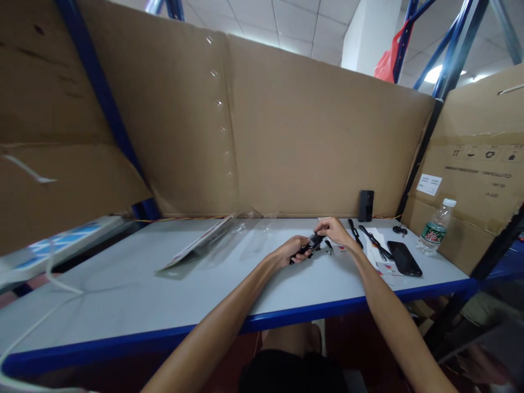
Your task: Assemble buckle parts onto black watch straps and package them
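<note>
Over the middle right of the white table, my left hand (293, 250) is wrapped round a slim black device (305, 250) whose exact kind I cannot make out. My right hand (332, 230) pinches at the device's far right end, and its fingertips partly cover that end. Just right of the device, a small dark piece (328, 244) lies close under my right hand. Farther right are a black strap-like piece (355, 233) and a coiled black cable (376, 243) on white paper.
A black phone (404, 258) lies near a water bottle (434, 229). Another dark phone-like object (366, 206) leans on the cardboard wall (311, 136). Clear plastic packaging (196, 245) sits left. A white power strip (73, 245) with a cable is at the far left.
</note>
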### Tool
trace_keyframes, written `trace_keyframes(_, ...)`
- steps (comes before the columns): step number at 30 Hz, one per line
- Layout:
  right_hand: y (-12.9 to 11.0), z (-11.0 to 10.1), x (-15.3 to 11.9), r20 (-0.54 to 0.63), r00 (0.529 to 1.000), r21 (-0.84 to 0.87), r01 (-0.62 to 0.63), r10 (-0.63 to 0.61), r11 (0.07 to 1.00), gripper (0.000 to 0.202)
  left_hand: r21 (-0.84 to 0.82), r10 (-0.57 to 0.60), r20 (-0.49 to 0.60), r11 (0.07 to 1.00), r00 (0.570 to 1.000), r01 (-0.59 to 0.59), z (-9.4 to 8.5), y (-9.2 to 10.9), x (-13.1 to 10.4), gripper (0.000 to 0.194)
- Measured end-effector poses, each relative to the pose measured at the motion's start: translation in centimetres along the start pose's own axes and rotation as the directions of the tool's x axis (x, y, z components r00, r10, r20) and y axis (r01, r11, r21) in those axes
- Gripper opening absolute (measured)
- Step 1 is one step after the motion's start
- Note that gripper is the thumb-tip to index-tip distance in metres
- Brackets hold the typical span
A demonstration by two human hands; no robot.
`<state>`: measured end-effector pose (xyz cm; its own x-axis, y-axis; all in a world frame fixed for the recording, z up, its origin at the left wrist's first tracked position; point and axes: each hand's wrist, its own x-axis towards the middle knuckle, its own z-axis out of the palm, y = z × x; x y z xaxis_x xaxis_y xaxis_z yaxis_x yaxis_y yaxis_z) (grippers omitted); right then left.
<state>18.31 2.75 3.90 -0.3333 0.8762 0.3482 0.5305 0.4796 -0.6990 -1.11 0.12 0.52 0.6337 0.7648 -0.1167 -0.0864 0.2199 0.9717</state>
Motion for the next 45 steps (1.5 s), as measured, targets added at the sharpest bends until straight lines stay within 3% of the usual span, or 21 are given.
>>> trace_keyframes(7,-1.0,0.7,-0.5,0.085,0.995,-0.152,0.059,-0.047,0.987,0.022,-0.001,-0.043,-0.07,0.999,0.997,0.043,0.2,0.2,-0.1,0.016)
trace_keyframes(14,-1.9,1.1,-1.0,0.066,0.995,-0.226,0.083,-0.07,0.971,0.032,0.015,-0.073,-0.081,0.997,0.994,0.075,0.1,0.2,0.0,0.019)
trace_keyframes(19,-1.4,0.6,-1.2,-0.047,0.99,-0.45,0.099,-0.135,0.887,0.039,0.021,-0.039,-0.052,0.999,0.998,0.04,0.5,0.5,-0.5,0.019)
trace_keyframes(21,-1.3,0.4,-1.1,-0.098,0.982,-0.443,0.1,-0.159,0.891,0.039,0.018,-0.007,-0.042,1.0,0.999,0.007,0.6,0.5,-0.6,0.02)
trace_keyframes(23,-1.4,0.2,-1.0,-0.223,0.96,-0.393,0.068,-0.166,0.917,0.03,-0.014,0.03,-0.064,0.999,0.997,-0.031,0.7,0.6,-0.5,0.02)
trace_keyframes(26,-1.4,-0.3,-0.9,-0.406,0.913,-0.294,-0.083,-0.045,0.952,0.012,-0.105,0.084,-0.175,0.989,0.981,-0.104,0.6,0.7,-0.2,0.021)
trace_keyframes(28,-1.3,-0.6,-0.9,-0.431,0.9,-0.28,-0.2,0.063,0.939,0.012,-0.176,0.104,-0.302,0.971,0.947,-0.163,0.4,0.8,0.0,0.022)
trace_keyframes(31,-1.1,-0.7,-1.0,-0.392,0.91,-0.369,-0.286,0.131,0.885,0.014,-0.253,0.094,-0.457,0.94,0.885,-0.231,-0.2,1.1,0.1,0.021)
trace_keyframes(33,-1.0,-0.4,-1.1,-0.337,0.93,-0.462,-0.299,0.147,0.835,0.019,-0.268,0.085,-0.498,0.931,0.863,-0.246,-0.6,1.2,0.1,0.02)
trace_keyframes(39,0.0,1.7,-1.4,-0.097,0.974,-0.693,-0.213,0.203,0.689,0.029,-0.268,0.075,-0.491,0.935,0.868,-0.232,-0.6,1.0,-0.1,0.021)
trace_keyframes(45,1.1,2.5,-1.1,-0.07,0.969,-0.692,-0.217,0.235,0.689,0.025,-0.206,0.107,-0.476,0.951,0.873,-0.229,0.0,0.6,0.2,0.021)
